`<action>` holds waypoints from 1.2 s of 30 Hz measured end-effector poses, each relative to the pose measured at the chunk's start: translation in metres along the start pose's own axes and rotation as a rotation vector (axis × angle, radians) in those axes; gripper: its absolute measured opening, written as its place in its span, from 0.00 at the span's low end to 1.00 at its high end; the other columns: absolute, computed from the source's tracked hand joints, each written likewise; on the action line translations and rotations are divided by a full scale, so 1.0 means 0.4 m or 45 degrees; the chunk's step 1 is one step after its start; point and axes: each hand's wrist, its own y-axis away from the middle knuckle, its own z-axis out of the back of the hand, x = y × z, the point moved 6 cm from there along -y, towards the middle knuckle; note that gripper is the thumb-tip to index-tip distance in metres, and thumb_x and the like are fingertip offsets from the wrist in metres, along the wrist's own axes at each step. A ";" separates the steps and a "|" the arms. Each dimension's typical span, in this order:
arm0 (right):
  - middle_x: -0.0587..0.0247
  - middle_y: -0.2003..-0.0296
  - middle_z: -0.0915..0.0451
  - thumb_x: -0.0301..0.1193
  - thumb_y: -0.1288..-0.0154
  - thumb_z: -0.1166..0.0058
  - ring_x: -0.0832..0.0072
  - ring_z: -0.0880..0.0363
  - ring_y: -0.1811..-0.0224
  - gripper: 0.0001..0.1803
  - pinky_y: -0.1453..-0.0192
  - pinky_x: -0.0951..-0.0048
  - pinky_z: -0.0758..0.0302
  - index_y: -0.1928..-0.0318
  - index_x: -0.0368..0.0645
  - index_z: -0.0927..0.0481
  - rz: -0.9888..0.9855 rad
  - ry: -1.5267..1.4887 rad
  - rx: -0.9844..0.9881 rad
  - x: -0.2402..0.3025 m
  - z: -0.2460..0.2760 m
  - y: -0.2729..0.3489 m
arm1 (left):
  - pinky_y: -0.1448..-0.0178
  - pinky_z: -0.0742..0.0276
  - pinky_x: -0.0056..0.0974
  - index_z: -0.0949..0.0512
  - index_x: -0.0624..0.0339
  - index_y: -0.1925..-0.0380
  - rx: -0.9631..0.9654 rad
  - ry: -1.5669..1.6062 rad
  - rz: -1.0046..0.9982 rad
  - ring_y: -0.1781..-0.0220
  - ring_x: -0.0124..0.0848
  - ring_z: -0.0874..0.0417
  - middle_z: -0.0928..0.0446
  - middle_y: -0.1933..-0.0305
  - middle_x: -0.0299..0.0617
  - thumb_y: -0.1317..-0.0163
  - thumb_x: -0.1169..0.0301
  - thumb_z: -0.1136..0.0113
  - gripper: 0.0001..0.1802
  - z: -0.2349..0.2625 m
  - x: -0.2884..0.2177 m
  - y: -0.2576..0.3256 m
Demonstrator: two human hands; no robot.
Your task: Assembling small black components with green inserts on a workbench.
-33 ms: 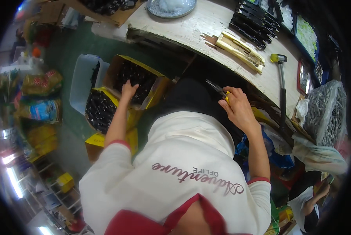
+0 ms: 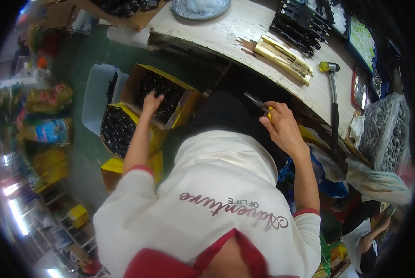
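My left hand [image 2: 152,102] reaches into a cardboard box with yellow edges [image 2: 189,109]. It rests over a heap of small black parts [image 2: 172,95], its thumb spread from the fingers. Nothing shows between them, though some fingertips are partly hidden. My right hand [image 2: 283,124], above my lap near the bench edge, is closed round the yellow grips of a pair of pliers [image 2: 253,99]. Their narrow metal jaws point to the upper left. Next to the first box, a second open box holds more black parts with light tips [image 2: 117,131].
A translucent plastic bin [image 2: 92,99] stands behind the boxes. On the white bench [image 2: 240,30] lie a yellowish wooden fixture [image 2: 283,60], stacked black strips [image 2: 300,28] and a mallet [image 2: 333,92]. A bag of grey parts [image 2: 385,134] sits at right. Another person [image 2: 365,241] is at lower right.
My left hand has shifted very slightly within the box, its fingers a little lower. The pliers in my right hand have tilted slightly.
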 end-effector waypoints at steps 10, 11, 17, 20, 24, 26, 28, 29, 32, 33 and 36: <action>0.51 0.53 0.28 0.34 0.39 0.49 0.57 0.32 0.53 0.15 0.48 0.62 0.34 0.69 0.30 0.28 -0.127 0.024 -0.067 -0.041 0.013 0.034 | 0.77 0.33 0.22 0.21 0.63 0.65 0.593 0.874 -0.577 0.76 0.19 0.26 0.22 0.72 0.35 0.38 0.62 0.46 0.14 0.347 -0.749 0.091; 0.51 0.53 0.28 0.33 0.40 0.48 0.56 0.31 0.53 0.14 0.48 0.62 0.34 0.69 0.30 0.28 -0.124 0.024 -0.079 -0.041 0.019 0.037 | 0.77 0.34 0.22 0.21 0.62 0.66 0.713 0.957 -0.740 0.76 0.18 0.26 0.23 0.73 0.35 0.39 0.63 0.46 0.13 0.363 -0.816 0.121; 0.50 0.55 0.26 0.32 0.43 0.46 0.56 0.31 0.55 0.13 0.51 0.61 0.33 0.71 0.32 0.26 -0.048 0.035 -0.071 -0.044 0.018 0.039 | 0.65 0.30 0.30 0.20 0.60 0.65 0.006 0.535 -1.704 0.68 0.25 0.25 0.23 0.69 0.36 0.44 0.64 0.39 0.12 0.350 -1.200 0.137; 0.51 0.55 0.26 0.34 0.42 0.46 0.58 0.31 0.55 0.14 0.52 0.63 0.34 0.69 0.32 0.25 -0.072 0.049 -0.101 -0.036 0.031 0.046 | 0.56 0.32 0.40 0.20 0.51 0.63 -0.379 0.063 -1.802 0.58 0.37 0.26 0.25 0.62 0.38 0.51 0.65 0.36 0.13 0.283 -1.336 0.153; 0.52 0.56 0.26 0.35 0.42 0.46 0.60 0.31 0.55 0.15 0.52 0.64 0.34 0.67 0.32 0.23 -0.119 0.076 -0.151 -0.057 0.032 0.067 | 0.50 0.41 0.47 0.21 0.51 0.63 -0.265 -0.458 -1.745 0.47 0.41 0.36 0.33 0.54 0.40 0.55 0.65 0.33 0.17 0.183 -1.415 0.191; 0.52 0.55 0.27 0.35 0.42 0.46 0.59 0.31 0.55 0.14 0.51 0.63 0.34 0.69 0.32 0.25 -0.146 0.057 -0.139 -0.058 0.034 0.074 | 0.50 0.41 0.47 0.21 0.52 0.63 -0.238 -0.440 -1.761 0.46 0.41 0.37 0.34 0.53 0.40 0.56 0.65 0.33 0.17 0.182 -1.420 0.196; 0.51 0.53 0.27 0.34 0.41 0.47 0.57 0.32 0.54 0.14 0.50 0.62 0.34 0.70 0.33 0.26 -0.170 0.038 -0.124 -0.058 0.034 0.076 | 0.52 0.37 0.45 0.21 0.56 0.64 -0.342 -0.294 -1.889 0.51 0.41 0.33 0.32 0.57 0.41 0.55 0.68 0.34 0.15 0.190 -1.409 0.194; 0.51 0.53 0.27 0.34 0.41 0.47 0.58 0.32 0.54 0.14 0.50 0.62 0.34 0.70 0.32 0.26 -0.153 0.041 -0.130 -0.054 0.036 0.073 | 0.52 0.37 0.45 0.21 0.56 0.64 -0.354 -0.296 -1.890 0.51 0.41 0.33 0.32 0.57 0.41 0.55 0.68 0.34 0.15 0.192 -1.395 0.175; 0.52 0.53 0.27 0.33 0.41 0.47 0.57 0.32 0.54 0.13 0.50 0.62 0.34 0.69 0.33 0.26 -0.136 0.012 -0.183 -0.049 0.052 0.061 | 0.56 0.28 0.37 0.23 0.59 0.61 -0.189 0.603 -1.752 0.60 0.36 0.24 0.26 0.63 0.41 0.48 0.73 0.39 0.13 0.302 -1.331 0.129; 0.52 0.53 0.27 0.33 0.40 0.48 0.57 0.32 0.53 0.13 0.49 0.62 0.34 0.69 0.33 0.27 -0.138 -0.026 -0.220 -0.049 0.058 0.060 | 0.57 0.26 0.34 0.25 0.61 0.57 -0.119 0.825 -1.579 0.63 0.34 0.22 0.24 0.65 0.41 0.45 0.75 0.42 0.14 0.351 -1.288 0.141; 0.51 0.54 0.28 0.32 0.39 0.50 0.55 0.31 0.53 0.12 0.48 0.63 0.34 0.65 0.33 0.27 -0.144 -0.184 -0.435 -0.053 0.084 0.055 | 0.54 0.25 0.32 0.34 0.66 0.48 0.611 1.470 -1.271 0.61 0.30 0.21 0.24 0.63 0.43 0.40 0.74 0.48 0.20 0.357 -1.173 0.173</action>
